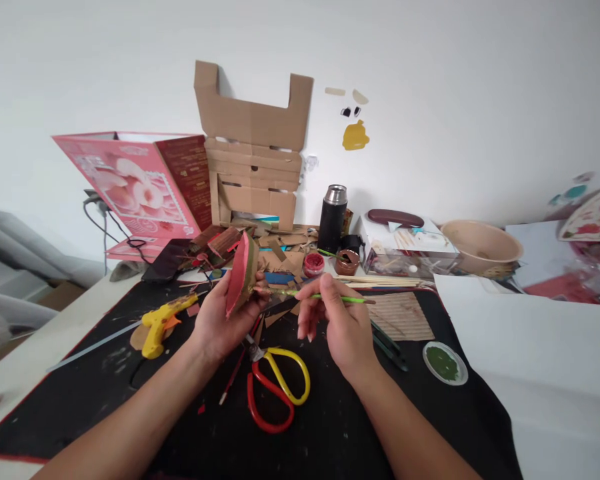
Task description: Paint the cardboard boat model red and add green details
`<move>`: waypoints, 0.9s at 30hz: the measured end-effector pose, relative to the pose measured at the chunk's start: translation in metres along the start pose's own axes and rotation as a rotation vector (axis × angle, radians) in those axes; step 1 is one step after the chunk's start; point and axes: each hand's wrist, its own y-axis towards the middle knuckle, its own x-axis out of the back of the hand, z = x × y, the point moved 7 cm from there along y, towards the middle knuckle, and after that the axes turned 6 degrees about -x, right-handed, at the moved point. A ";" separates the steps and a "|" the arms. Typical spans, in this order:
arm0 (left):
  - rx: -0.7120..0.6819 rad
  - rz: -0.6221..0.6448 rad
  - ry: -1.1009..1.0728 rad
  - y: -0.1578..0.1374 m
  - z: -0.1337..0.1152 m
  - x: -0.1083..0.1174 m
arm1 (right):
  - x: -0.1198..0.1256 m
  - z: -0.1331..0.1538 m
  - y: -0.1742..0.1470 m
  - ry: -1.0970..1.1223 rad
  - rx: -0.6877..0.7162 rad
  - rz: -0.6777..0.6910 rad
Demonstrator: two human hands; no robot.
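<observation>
My left hand [217,320] is closed around a cardboard model shaped like a watermelon slice [239,277], with a red face and a greenish, partly brown curved side. Between the fingers of my right hand [347,327] is a thin paintbrush [351,299] with a bright green handle. Its bristle end points left, at the curved side of the slice; whether it touches is hard to make out. Below the hands lie scissors [280,387] with one red and one yellow handle. A dish of green paint [445,363] sits to the right.
A yellow glue gun [163,323] lies left on the black mat [330,440]. Behind the hands are cardboard scraps [283,260], a jar of red paint [313,264], a brown jar [347,262] and a black thermos [333,220]. Corrugated cardboard [403,317] lies right.
</observation>
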 end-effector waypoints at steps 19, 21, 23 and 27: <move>0.058 0.055 -0.105 0.004 0.005 0.004 | -0.013 -0.011 -0.005 -0.013 -0.011 0.092; 0.066 0.067 -0.114 0.006 0.005 0.005 | -0.014 -0.012 -0.005 -0.004 -0.026 0.104; 0.067 0.076 -0.105 0.006 0.005 0.005 | -0.015 -0.013 -0.006 0.008 -0.029 0.107; 0.057 0.071 -0.094 0.005 0.004 0.005 | -0.014 -0.010 -0.006 0.006 0.008 0.097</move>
